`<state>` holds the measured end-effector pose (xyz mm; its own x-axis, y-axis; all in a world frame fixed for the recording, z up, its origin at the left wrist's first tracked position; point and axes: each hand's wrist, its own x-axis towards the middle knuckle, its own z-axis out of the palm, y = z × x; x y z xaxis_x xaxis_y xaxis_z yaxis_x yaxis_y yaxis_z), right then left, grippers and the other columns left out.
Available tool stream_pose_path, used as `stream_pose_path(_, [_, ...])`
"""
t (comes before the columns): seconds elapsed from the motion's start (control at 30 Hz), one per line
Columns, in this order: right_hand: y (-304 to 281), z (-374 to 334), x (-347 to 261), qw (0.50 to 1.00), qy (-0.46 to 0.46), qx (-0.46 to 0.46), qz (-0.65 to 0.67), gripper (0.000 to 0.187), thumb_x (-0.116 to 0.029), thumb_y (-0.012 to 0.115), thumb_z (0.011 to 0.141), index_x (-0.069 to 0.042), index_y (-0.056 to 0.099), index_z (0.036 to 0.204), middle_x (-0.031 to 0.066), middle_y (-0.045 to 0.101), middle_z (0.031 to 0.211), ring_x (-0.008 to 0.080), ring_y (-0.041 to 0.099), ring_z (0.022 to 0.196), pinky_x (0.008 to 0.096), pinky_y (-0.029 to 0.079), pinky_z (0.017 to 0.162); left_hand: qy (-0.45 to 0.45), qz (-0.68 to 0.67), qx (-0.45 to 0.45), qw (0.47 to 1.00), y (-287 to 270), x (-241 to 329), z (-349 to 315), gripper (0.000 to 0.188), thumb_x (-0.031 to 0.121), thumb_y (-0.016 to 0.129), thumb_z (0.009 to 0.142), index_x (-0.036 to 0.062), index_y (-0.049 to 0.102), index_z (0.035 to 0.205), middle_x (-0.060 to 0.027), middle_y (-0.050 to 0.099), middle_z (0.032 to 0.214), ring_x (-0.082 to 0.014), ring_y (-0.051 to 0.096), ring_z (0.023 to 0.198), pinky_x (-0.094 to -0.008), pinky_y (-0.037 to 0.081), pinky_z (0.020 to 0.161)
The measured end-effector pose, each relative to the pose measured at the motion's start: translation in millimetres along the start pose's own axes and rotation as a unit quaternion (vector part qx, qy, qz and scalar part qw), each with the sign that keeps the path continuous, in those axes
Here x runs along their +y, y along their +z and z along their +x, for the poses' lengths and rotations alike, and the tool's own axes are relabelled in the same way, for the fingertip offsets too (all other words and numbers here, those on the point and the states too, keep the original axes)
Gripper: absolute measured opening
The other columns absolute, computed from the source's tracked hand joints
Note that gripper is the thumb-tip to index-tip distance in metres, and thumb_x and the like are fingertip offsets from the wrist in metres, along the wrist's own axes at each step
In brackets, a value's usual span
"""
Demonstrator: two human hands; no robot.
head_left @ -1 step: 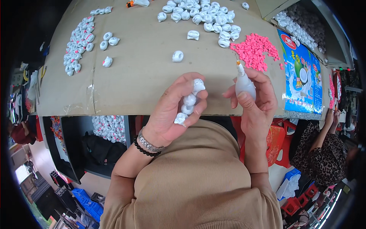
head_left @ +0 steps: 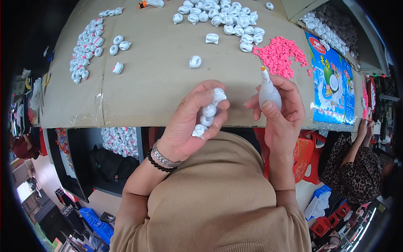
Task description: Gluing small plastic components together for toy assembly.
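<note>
My left hand (head_left: 178,122) is closed round several small white cat-head-shaped pieces (head_left: 208,110), stacked in a row along the fingers. Faint dark marks show on the topmost one. In my right hand (head_left: 287,119) is a white squeeze bottle (head_left: 270,94), bulb-shaped, with an orange-based thin tip pointing up and away from me. Its tip is apart from the pieces. Both hands hover over the table's near edge. Beyond them a single white piece (head_left: 195,62) lies on the table, and a heap of small pink bits (head_left: 279,56) is past the bottle.
The brown-covered table (head_left: 151,84) bears a large group of white pieces (head_left: 226,19) at the back and pieces with pink parts (head_left: 86,54) at left. A blue printed sheet (head_left: 329,80) lies at right. Below is an open drawer (head_left: 82,155); another person (head_left: 352,168) sits far right.
</note>
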<state>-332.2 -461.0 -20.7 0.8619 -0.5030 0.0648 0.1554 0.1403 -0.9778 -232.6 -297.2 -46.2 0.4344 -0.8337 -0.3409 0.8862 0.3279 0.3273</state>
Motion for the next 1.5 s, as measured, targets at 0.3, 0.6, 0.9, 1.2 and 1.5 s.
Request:
stream_pose_path(0.3, [0, -1, -1, 0.998, -0.024, 0.020, 0.051, 0.027, 0.006, 0.065, 0.080, 0.000, 0.049, 0.100, 0.0171, 0.064, 0.099, 0.0186, 0.066, 0.078, 0.0213, 0.050, 0.057, -0.034, -0.012, -0.062, 0.997, 0, -3, 3, 0.035, 0.025, 0.047, 0.095, 0.0012, 0.049, 0.121, -0.0107, 0.060, 0.081, -0.0167, 0.050, 0.057, -0.0248, 0.039, 0.038])
stream_pose_path(0.6, [-7, 1, -1, 0.986, -0.117, 0.063, 0.106, 0.025, -0.010, 0.068, 0.085, -0.005, 0.050, 0.102, 0.0207, 0.064, 0.099, 0.0057, 0.047, 0.056, 0.0164, 0.036, 0.048, -0.022, -0.006, -0.022, 0.999, 6, -7, 1, 0.032, 0.021, 0.053, 0.095, 0.0011, 0.052, 0.120, -0.0058, 0.061, 0.090, -0.0104, 0.052, 0.062, -0.0213, 0.039, 0.042])
stream_pose_path(0.9, [-8, -11, 4, 0.970, -0.233, 0.046, -0.050, 0.024, -0.013, 0.069, 0.086, -0.003, 0.050, 0.098, 0.0190, 0.063, 0.098, 0.0162, 0.060, 0.081, 0.0250, 0.048, 0.068, 0.051, 0.173, 0.015, 0.983, 12, -12, 1, 0.031, 0.024, 0.049, 0.098, 0.0038, 0.049, 0.122, -0.0087, 0.060, 0.096, -0.0076, 0.047, 0.057, -0.0189, 0.035, 0.040])
stream_pose_path(1.2, [-6, -11, 8, 0.959, -0.270, 0.022, -0.079, 0.023, -0.009, 0.070, 0.083, -0.003, 0.052, 0.097, 0.0199, 0.063, 0.098, 0.0225, 0.064, 0.088, 0.0291, 0.050, 0.074, 0.080, 0.180, 0.006, 0.980, 6, -18, 1, 0.028, 0.020, 0.051, 0.098, 0.0095, 0.048, 0.123, -0.0057, 0.056, 0.097, -0.0058, 0.047, 0.059, -0.0181, 0.035, 0.042])
stream_pose_path(1.5, [-8, -8, 9, 0.945, -0.304, -0.004, -0.120, 0.020, -0.004, 0.068, 0.084, -0.001, 0.054, 0.097, 0.0192, 0.064, 0.098, 0.0214, 0.064, 0.086, 0.0295, 0.051, 0.074, 0.080, 0.175, 0.000, 0.981, 9, -17, 1, 0.027, 0.019, 0.052, 0.097, 0.0096, 0.047, 0.122, -0.0036, 0.055, 0.098, -0.0062, 0.047, 0.059, -0.0180, 0.035, 0.042])
